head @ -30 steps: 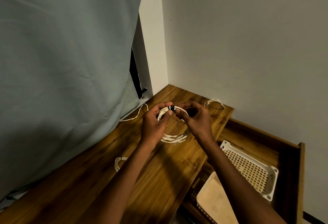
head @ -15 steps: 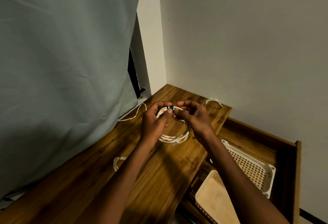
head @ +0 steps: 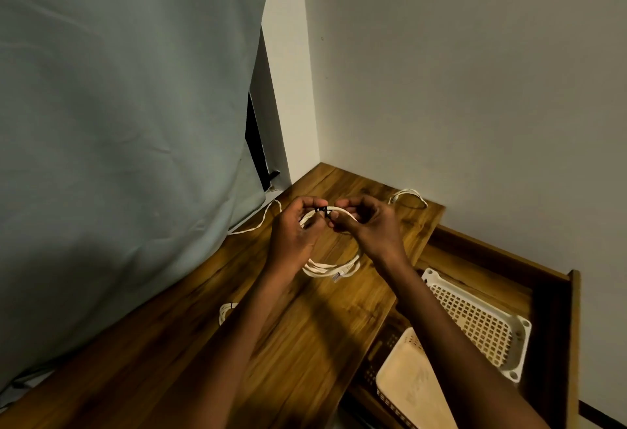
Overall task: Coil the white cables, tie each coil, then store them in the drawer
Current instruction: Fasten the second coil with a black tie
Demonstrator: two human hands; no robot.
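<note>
A grey curtain [head: 118,123] filled the view from nine to twelve o'clock, and a bare wall [head: 475,89] rose from twelve to three. Below them ran the wooden tabletop [head: 305,343], with the open drawer [head: 549,309] at four o'clock holding a white plastic basket [head: 481,326] and a tan box [head: 410,391] just beside it. At the centre, above the tabletop, I held the coiled white cable [head: 334,267] between both hands. My left hand [head: 293,235] pinched the top of the coil, fingers closed on it at the black tie [head: 323,212]. My right hand [head: 371,228] gripped the coil just beside the tie, fingers curled shut. A loose cable [head: 263,221] trailed at ten o'clock, another cable [head: 407,196] lay at one o'clock, and a small coil [head: 225,311] rested at seven o'clock.
</note>
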